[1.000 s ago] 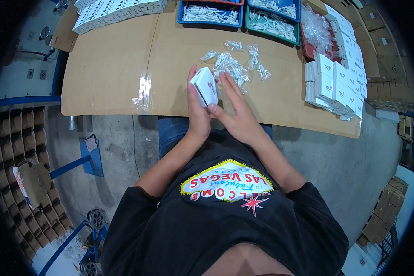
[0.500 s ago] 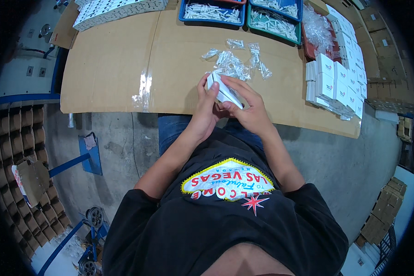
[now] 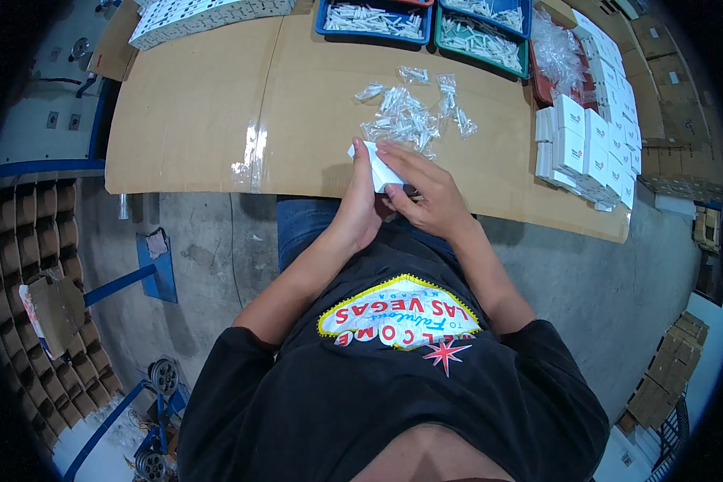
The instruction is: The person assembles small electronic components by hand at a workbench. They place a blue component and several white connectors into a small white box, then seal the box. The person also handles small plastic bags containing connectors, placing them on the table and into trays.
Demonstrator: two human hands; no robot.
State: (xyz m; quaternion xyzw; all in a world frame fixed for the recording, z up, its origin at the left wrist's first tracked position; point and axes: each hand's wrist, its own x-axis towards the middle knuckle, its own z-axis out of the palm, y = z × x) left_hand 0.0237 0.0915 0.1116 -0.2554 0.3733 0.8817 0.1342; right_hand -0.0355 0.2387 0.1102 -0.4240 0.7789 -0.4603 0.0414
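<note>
Between my two hands is a small white box (image 3: 384, 172), held just above the front edge of the cardboard-covered table. My left hand (image 3: 358, 193) grips its left side, the thumb lying along it. Over the top and right side are the fingers of my right hand (image 3: 430, 191), with the thumb against the near end. The underside of the box is hidden by my hands. Just beyond them lies a loose pile of clear plastic packets (image 3: 406, 116) with small white pieces inside.
Blue tray (image 3: 369, 37) and green tray (image 3: 482, 68) hold many white pieces at the back. Stacked white boxes (image 3: 590, 153) stand at the right, beside a red tray of clear plastic bags (image 3: 558, 52). A patterned white carton (image 3: 209, 20) sits far left on the cardboard sheet (image 3: 185, 120).
The white box has turned in my hands, and a broad flat face now shows where an edge with a gap was. My right fingers have closed in over it.
</note>
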